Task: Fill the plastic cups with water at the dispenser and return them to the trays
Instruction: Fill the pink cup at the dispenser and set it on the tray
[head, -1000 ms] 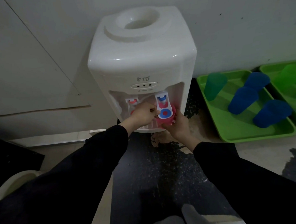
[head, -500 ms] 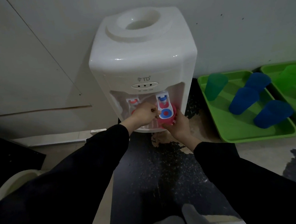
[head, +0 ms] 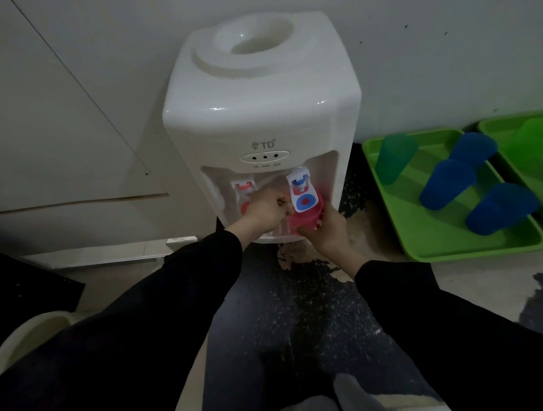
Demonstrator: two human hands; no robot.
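so, rt hand (head: pixel 327 225) has its grip wrapped round the lower wall of the pink cup (head: pixel 306 217), holding it upright w/ the mouth right under the blue tap (head: pixel 302 190) of the white dispenser (head: pixel 258 111). that's where water would drop straight in, and a hand low on the cup takes the weight as it fills. left hand (head: pixel 264 210) is curled tight against the tap's left edge, thumb & forefinger looking to pinch its lever. prob working the valve, tho no stream shows from here & the level inside is hidden by the tap plate. red tap (head: pixel 244 191) sits partly behind the knuckles, untouched afaict. one hand per job makes sense: cup steady, lever controlled.

to the right, the near green tray (head: pixel 424 237) lies just beside the dispenser w/ three blue cups (head: pixel 499 210) and a teal cup (head: pixel 394 156) on it. they look mouth-down, so prob unfilled, hard to be sure. a 2nd tray (head: pixel 514 146) is just beside it, more cups there, cut off by the frame edge. my read: early in the task, pink cup goes to a tray next. trays this close mean a short carry, less spill risk.
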